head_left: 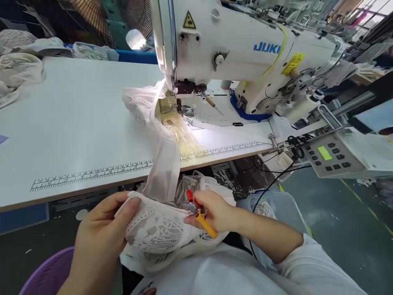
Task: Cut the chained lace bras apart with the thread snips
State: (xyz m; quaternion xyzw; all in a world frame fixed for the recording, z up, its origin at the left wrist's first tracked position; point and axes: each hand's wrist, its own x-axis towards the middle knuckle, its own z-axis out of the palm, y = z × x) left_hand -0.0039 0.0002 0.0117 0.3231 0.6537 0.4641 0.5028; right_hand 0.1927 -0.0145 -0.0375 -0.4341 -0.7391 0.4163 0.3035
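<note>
A white lace bra point(158, 231) stretches between my two hands below the table's front edge. My left hand point(107, 225) is closed, with thumb and fingers pinching the bra's edge at one end. My right hand point(215, 211) is closed around small thread snips point(205, 225) with red and orange handle covers. Its fingers also meet the bra's upper edge, and the snips' metal part lies against the fabric there. From the bra a sheer white band point(164, 168) runs up over the table edge to another lace cup point(138, 104) beside the needle area.
A JUKI sewing machine point(233, 45) stands on the white table point(76, 119), which has a printed ruler along its front. A yellow-handled awl point(211, 102) lies on the machine bed. Fabric piles point(18, 69) sit at left. A control panel point(331, 155), clear bin point(285, 209) and purple basket point(49, 272) are nearby.
</note>
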